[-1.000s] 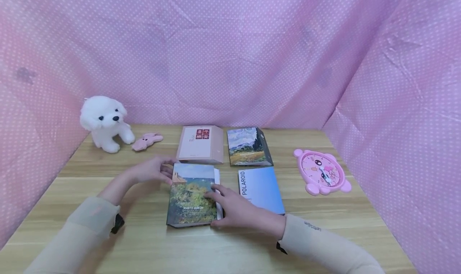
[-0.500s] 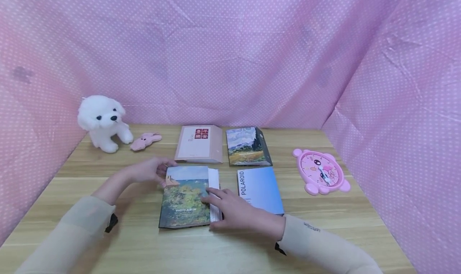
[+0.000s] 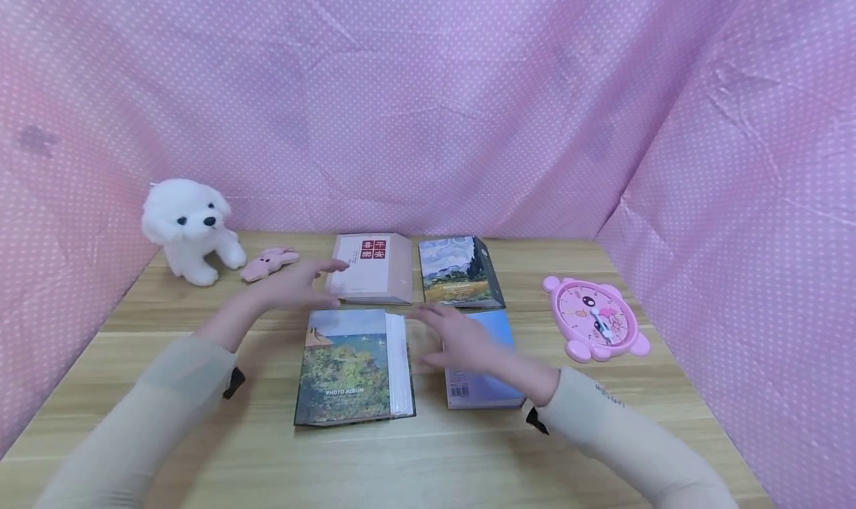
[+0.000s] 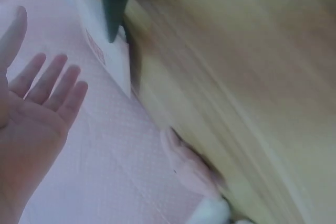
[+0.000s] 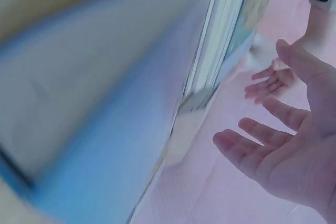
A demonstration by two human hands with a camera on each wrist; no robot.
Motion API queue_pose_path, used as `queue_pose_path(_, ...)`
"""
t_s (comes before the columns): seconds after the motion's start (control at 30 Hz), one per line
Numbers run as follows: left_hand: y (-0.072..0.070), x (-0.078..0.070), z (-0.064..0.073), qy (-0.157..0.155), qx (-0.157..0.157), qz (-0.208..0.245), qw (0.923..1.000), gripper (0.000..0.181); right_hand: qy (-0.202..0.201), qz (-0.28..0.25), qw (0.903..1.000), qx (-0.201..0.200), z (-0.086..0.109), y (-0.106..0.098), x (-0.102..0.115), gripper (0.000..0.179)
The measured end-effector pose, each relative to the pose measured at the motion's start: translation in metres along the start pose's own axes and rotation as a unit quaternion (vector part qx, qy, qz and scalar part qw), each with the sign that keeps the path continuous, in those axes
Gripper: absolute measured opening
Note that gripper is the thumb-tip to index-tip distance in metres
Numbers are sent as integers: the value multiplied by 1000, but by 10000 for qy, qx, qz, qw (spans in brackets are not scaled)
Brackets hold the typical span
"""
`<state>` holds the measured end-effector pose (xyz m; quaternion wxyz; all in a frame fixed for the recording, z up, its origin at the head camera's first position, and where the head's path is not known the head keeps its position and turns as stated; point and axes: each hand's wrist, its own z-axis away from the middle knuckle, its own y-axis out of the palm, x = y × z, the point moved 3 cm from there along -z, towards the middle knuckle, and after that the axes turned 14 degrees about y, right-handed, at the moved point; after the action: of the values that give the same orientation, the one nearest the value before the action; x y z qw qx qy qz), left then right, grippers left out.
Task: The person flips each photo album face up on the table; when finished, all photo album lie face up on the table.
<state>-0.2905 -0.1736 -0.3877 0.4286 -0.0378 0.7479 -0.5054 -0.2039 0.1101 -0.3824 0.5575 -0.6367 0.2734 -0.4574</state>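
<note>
Only head view shows the green album whole; left hand, right hand: each grip released.

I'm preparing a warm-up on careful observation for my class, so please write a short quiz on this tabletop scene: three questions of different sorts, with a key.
All questions refer to the head view.

1. Short answer: which item lies farthest right on the wooden table?

2. True or false: the small pink plush toy lies between the white plush dog and the pale pink album.

3. Multiple choice: the right hand, which partly hides the blue album, is
A. curled into a fist
B. open, holding nothing
C. pinching a page

Key
1. The pink clock.
2. True.
3. B.
</note>
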Motion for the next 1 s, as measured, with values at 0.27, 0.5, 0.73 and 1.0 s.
queue_pose_path(0.27, -5, 8, -44, -550, -85, -165, 9983, 81, 352, -5, 9993, -92, -41, -14, -23, 69)
queue_pose_path(0.5, 1, 21, -76, -639, -157, -297, 9974, 86, 457, -30, 9989, 43, -80, -8, -36, 65)
queue_pose_path(0.73, 16, 37, -91, -675, -28, -299, 9973, 88, 668, -96, 9966, 483, -112, 7, -48, 70)
queue_pose_path(1.0, 15, 50, -101, -1027, -31, -338, 9941, 81, 968, 218, 9905, 949, -133, 19, -49, 81)
